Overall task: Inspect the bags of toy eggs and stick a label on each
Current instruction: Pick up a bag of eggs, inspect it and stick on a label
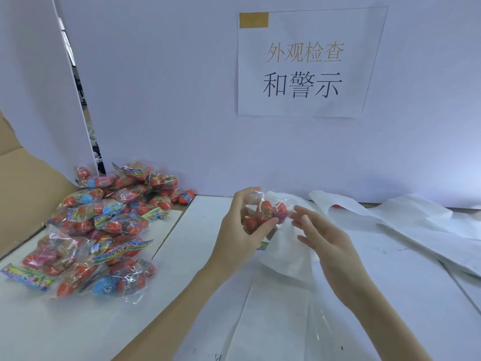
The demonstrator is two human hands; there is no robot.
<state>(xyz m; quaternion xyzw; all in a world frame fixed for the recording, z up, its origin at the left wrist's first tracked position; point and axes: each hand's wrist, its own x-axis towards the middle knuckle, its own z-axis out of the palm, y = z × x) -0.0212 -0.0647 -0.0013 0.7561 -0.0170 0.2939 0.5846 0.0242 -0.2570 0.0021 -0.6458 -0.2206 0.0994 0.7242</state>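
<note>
**One bag of toy eggs held up between both hands**

The left hand (240,225) has its grip closed on a small clear bag of toy eggs (268,213), thumb under the bag and fingers curled over its top edge, holding it up above the table (117,321) near the middle of the view. Red eggs and one with a pink wrap show through the plastic. The right hand (322,241) sits just beside the bag on its right, fingers spread and loosely bent, the fingertips at the bag's right end; its grip is not closed on anything, and whether the tips actually touch the plastic is hard to tell.

Under and behind the hands lie white sheets (286,259), some crumpled, spreading off to the right along the table. A clear plastic sheet (328,332) lies at the near edge below the right forearm.

To the left, well apart from the hands, a pile of more bags of eggs (104,225) is heaped on the table, red and blue eggs with colourful header cards. A brown cardboard box flap (23,194) stands at the far left. On the white wall behind hangs a paper sign (307,66) with Chinese characters.
</note>
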